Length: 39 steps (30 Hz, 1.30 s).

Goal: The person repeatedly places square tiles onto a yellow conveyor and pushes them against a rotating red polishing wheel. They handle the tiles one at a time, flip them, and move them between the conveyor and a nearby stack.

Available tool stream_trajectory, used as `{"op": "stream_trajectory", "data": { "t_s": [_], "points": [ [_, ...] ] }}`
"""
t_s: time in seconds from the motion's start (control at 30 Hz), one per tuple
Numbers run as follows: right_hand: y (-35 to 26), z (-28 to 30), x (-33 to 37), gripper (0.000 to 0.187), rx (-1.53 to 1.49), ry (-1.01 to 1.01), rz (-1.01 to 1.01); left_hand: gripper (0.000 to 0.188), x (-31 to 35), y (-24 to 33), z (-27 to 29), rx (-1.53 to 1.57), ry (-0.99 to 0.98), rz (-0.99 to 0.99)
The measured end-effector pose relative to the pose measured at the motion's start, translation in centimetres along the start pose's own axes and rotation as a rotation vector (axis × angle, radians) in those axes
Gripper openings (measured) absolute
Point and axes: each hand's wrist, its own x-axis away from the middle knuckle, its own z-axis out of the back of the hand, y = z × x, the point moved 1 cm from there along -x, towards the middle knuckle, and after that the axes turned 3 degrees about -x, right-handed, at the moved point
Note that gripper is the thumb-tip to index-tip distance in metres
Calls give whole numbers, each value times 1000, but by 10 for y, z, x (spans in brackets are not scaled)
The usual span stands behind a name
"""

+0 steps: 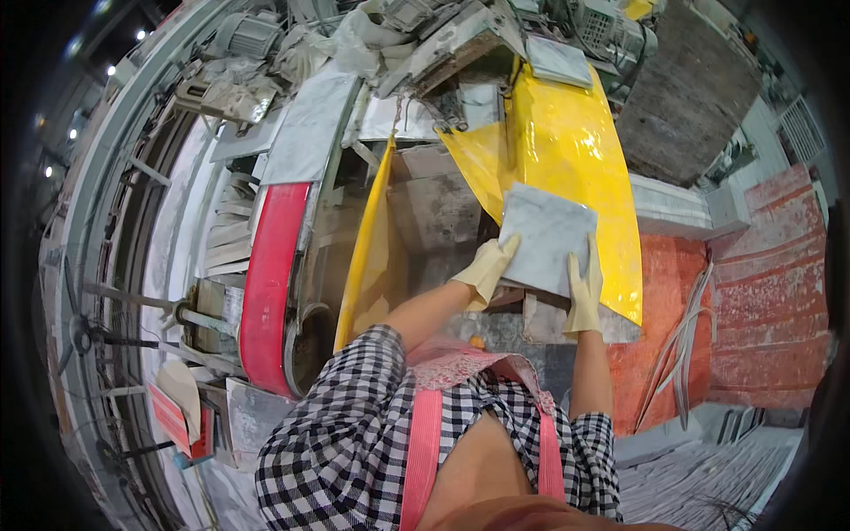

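Observation:
A square grey-white marble tile (549, 237) is held out in front of me, tilted, over the edge of a yellow sheet-covered surface (567, 133). My left hand (489, 268), in a pale cream glove, grips its lower left corner. On the opposite side my right hand (584, 290), gloved alike, holds the lower right edge with the fingers reaching up along it. The fingers beneath the tile are hidden. Another marble tile (558, 60) lies at the far end of the yellow surface.
To the left runs a red belt (273, 292) with a marble slab (310, 124) at its far end. A yellow sheet (367, 248) hangs beside it. Orange-red sheeting (673, 319) with loose straps (677, 345) covers the right side. Stacked slabs (708, 473) stand at lower right. Far back sits a motor (251, 35).

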Motion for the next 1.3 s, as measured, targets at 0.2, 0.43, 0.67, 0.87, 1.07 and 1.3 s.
{"op": "stream_trajectory", "data": {
  "t_s": [0.2, 0.43, 0.67, 0.87, 1.07, 1.3],
  "points": [
    [9, 13, 1, 69, 62, 18, 68, 54, 5, -4, 2, -33, -56, 190],
    [27, 15, 11, 79, 49, 197, -346, 62, -5, -22, 4, -176, -46, 116],
    [-26, 35, 10, 93, 267, -78, -632, 73, -11, -35, 4, -463, -53, -52],
    [-70, 31, 21, 75, -116, 13, -545, 73, 3, -3, 9, 1, -180, 235],
    [-49, 38, 23, 66, -304, 45, -643, 76, 14, 29, 21, -267, -309, 243],
    [-27, 44, 32, 66, -616, 186, -665, 72, -11, 48, 7, -654, -208, 284]
  ]
}}
